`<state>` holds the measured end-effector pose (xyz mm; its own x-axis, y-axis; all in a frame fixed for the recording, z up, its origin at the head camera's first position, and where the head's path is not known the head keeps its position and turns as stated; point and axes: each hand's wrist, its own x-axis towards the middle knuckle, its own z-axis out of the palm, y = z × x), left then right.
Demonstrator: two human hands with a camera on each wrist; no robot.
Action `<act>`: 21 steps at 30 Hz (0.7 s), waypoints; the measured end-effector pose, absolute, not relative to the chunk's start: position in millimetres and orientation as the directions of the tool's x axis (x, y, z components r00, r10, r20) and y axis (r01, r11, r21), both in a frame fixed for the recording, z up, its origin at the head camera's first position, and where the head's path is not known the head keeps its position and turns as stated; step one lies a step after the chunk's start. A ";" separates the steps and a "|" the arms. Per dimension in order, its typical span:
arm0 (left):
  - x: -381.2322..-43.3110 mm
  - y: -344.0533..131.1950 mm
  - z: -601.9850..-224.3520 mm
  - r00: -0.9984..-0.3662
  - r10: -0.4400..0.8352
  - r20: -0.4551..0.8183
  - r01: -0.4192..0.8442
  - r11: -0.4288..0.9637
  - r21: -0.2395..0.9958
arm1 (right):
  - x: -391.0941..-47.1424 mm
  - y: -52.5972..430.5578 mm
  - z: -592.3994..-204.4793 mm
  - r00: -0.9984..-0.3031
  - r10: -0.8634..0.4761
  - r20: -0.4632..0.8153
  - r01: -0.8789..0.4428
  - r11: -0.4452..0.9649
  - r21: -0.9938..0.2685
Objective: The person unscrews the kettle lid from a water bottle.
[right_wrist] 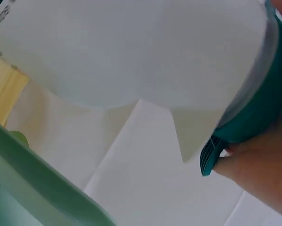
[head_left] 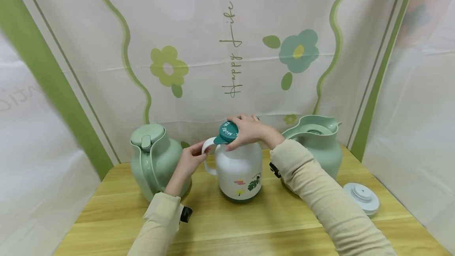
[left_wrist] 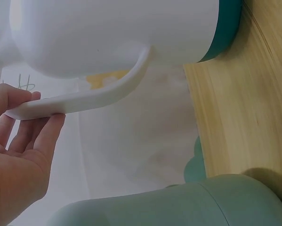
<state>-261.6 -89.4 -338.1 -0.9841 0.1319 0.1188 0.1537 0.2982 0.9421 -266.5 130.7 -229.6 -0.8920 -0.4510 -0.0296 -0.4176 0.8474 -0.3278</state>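
A white thermos jug (head_left: pixel 237 169) with a small leaf print stands upright in the middle of the wooden table. My left hand (head_left: pixel 186 164) pinches the top of its white handle (left_wrist: pixel 100 96), thumb on one side and fingers on the other in the left wrist view. Over the jug's top, my right hand (head_left: pixel 249 131) grips the dark teal lid (head_left: pixel 228 130), which carries white lettering. In the right wrist view the lid (right_wrist: pixel 261 110) sits at the jug's mouth, with fingers by its projecting tab (right_wrist: pixel 211 156). My right palm covers part of the lid in the head view.
To the left stands a green jug (head_left: pixel 167 165) with its lid on. Another green jug (head_left: pixel 321 153) stands at the right with its top uncovered, partly behind my right sleeve. A pale round lid (head_left: pixel 361 197) lies near the table's right edge. Printed cloth (head_left: pixel 199 23) hangs behind.
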 end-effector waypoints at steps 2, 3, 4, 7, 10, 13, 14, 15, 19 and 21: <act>-261.7 -89.5 -337.9 -0.984 0.132 0.120 0.155 0.302 0.941 | -264.9 129.3 -230.2 -0.896 -0.444 -0.014 -0.418 0.854 -0.311; -261.8 -89.8 -338.0 -0.984 0.132 0.122 0.157 0.304 0.940 | -264.5 128.6 -230.5 -0.898 -0.440 -0.006 -0.418 0.856 -0.303; -261.6 -90.0 -337.8 -0.984 0.132 0.124 0.159 0.305 0.939 | -264.0 127.9 -230.7 -0.902 -0.433 0.000 -0.411 0.858 -0.308; -261.4 -90.5 -337.5 -0.983 0.133 0.130 0.165 0.306 0.938 | -263.5 126.6 -230.6 -0.912 -0.410 0.009 -0.391 0.862 -0.322; -260.9 -90.4 -337.3 -0.983 0.133 0.126 0.162 0.308 0.937 | -263.5 126.1 -230.4 -0.917 -0.397 0.020 -0.380 0.862 -0.335; -260.4 -89.9 -337.3 -0.984 0.135 0.120 0.157 0.311 0.937 | -262.8 126.1 -229.2 -0.917 -0.398 0.015 -0.379 0.860 -0.341; -260.1 -89.6 -337.2 -0.984 0.136 0.117 0.155 0.309 0.938 | -262.3 126.1 -228.6 -0.916 -0.401 0.011 -0.380 0.859 -0.342; -260.0 -89.4 -337.4 -0.984 0.137 0.117 0.154 0.307 0.939 | -261.9 126.0 -228.0 -0.914 -0.405 0.003 -0.381 0.858 -0.344; -259.4 -90.0 -337.9 -0.984 0.134 0.119 0.155 0.303 0.940 | -261.3 122.8 -226.9 -0.910 -0.413 -0.032 -0.378 0.861 -0.340; -259.2 -90.5 -338.1 -0.984 0.127 0.122 0.156 0.301 0.941 | -261.0 119.5 -227.7 -0.919 -0.394 -0.031 -0.361 0.870 -0.335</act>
<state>-259.2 -90.5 -338.1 -0.9843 0.1272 0.1221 0.1555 0.3007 0.9410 -261.0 119.5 -227.7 -0.9187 -0.3937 -0.0314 -0.3614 0.8700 -0.3353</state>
